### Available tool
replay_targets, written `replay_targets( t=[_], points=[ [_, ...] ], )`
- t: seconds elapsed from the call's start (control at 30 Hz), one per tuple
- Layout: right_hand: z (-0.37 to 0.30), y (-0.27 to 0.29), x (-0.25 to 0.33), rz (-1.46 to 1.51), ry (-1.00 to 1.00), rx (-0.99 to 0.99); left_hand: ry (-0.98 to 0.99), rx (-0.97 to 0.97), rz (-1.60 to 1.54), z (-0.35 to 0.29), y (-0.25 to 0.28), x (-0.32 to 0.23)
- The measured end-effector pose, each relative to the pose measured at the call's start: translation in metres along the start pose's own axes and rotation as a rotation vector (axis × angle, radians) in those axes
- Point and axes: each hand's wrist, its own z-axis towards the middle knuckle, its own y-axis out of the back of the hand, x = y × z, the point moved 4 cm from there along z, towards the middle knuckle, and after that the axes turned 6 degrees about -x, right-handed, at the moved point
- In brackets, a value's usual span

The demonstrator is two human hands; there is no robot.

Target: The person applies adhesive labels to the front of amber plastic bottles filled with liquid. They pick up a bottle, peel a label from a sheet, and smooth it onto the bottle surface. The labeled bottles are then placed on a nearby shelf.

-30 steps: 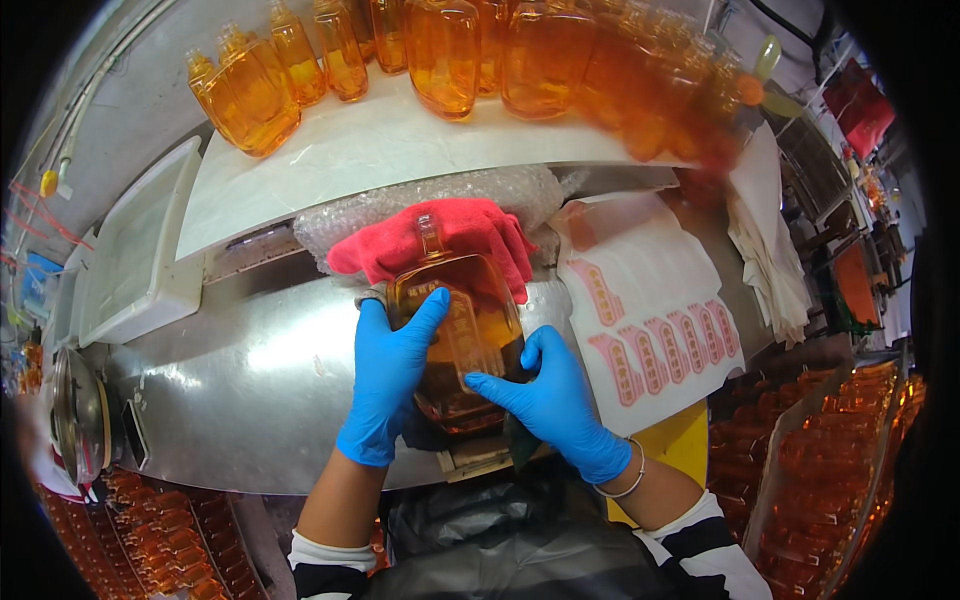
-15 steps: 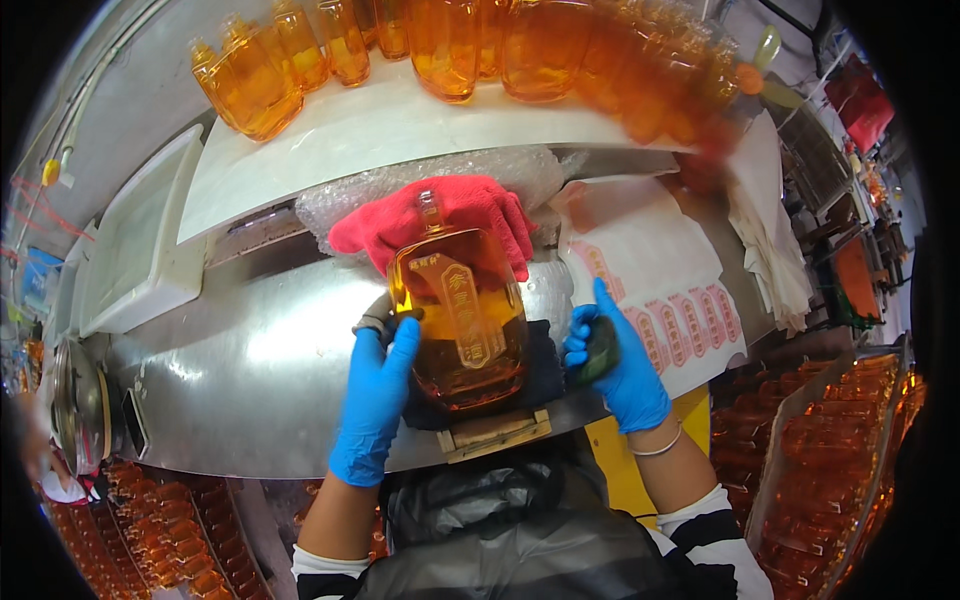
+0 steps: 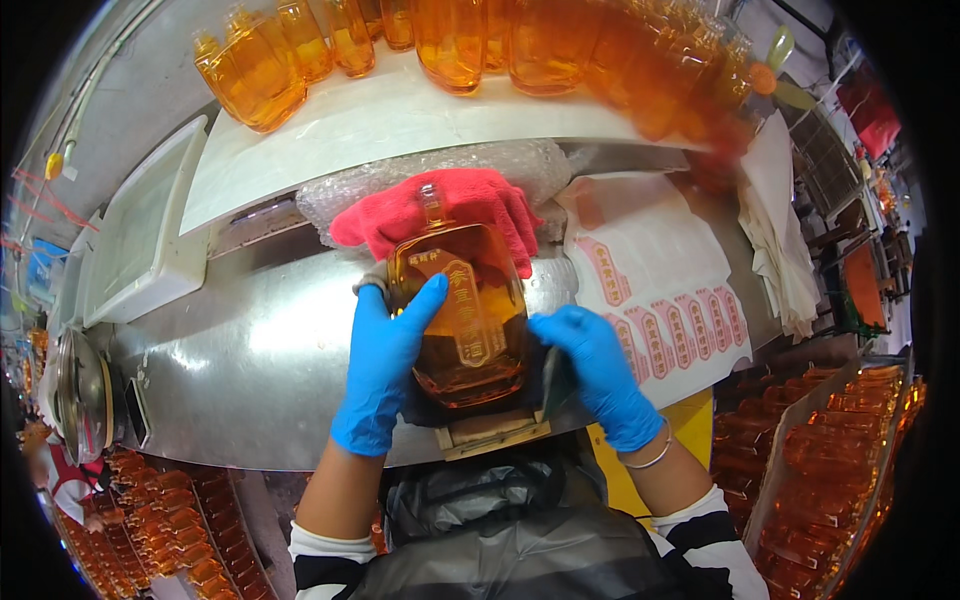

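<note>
A flat amber glass bottle (image 3: 470,375) lies tilted, neck away from me, on a dark cloth pad. A gold-edged label (image 3: 468,310) runs down its front. My left hand (image 3: 385,355), in a blue glove, holds the bottle's left side, thumb over the front; a greyish cover (image 3: 374,277) shows at a fingertip. My right hand (image 3: 595,365), also gloved in blue, is closed at the bottle's right edge with its fingers curled inward. Under its palm shows part of a dark green pad (image 3: 562,382), mostly hidden. A red cloth (image 3: 385,218) supports the neck end.
Label sheets (image 3: 650,260) lie to the right on the metal table (image 3: 240,370). Bubble wrap (image 3: 330,195) is behind the cloth. Amber bottles (image 3: 455,50) line the white shelf. A white tray (image 3: 150,230) stands left; crates of bottles (image 3: 830,470) flank the table below.
My right hand has turned over and moved left to the bottle's edge, bringing the dark green pad under its palm. My left thumb has come onto the bottle's front.
</note>
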Motion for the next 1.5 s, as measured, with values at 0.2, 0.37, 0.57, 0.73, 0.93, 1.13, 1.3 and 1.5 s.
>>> replay_targets(
  t=[0.2, 0.37, 0.57, 0.73, 0.93, 1.13, 1.3, 1.5],
  points=[
    [-0.006, -0.028, 0.005, -0.287, 0.2, -0.043, -0.053, -0.031, -0.009, 0.005, -0.007, -0.002],
    [-0.006, -0.028, 0.006, -0.254, 0.158, -0.034, -0.043, -0.04, -0.039, 0.005, -0.006, 0.001],
    [-0.005, -0.027, 0.006, -0.251, 0.139, -0.031, 0.004, 0.024, 0.034, -0.003, -0.006, 0.001],
    [-0.004, -0.026, 0.006, -0.203, 0.135, 0.0, -0.019, 0.104, 0.12, -0.038, 0.005, 0.015],
    [-0.002, -0.025, 0.003, -0.199, 0.124, -0.007, 0.066, 0.114, 0.089, -0.041, 0.0, 0.015],
    [0.008, -0.01, -0.008, 0.019, 0.023, -0.031, 0.087, 0.137, 0.086, -0.04, 0.001, 0.015],
    [0.01, -0.007, 0.036, 0.254, 0.12, -0.079, 0.011, 0.126, 0.189, -0.043, 0.005, 0.016],
    [0.004, -0.071, 0.092, -0.615, 1.175, 0.236, 0.049, 0.168, 0.196, -0.038, 0.005, 0.021]
  ],
)
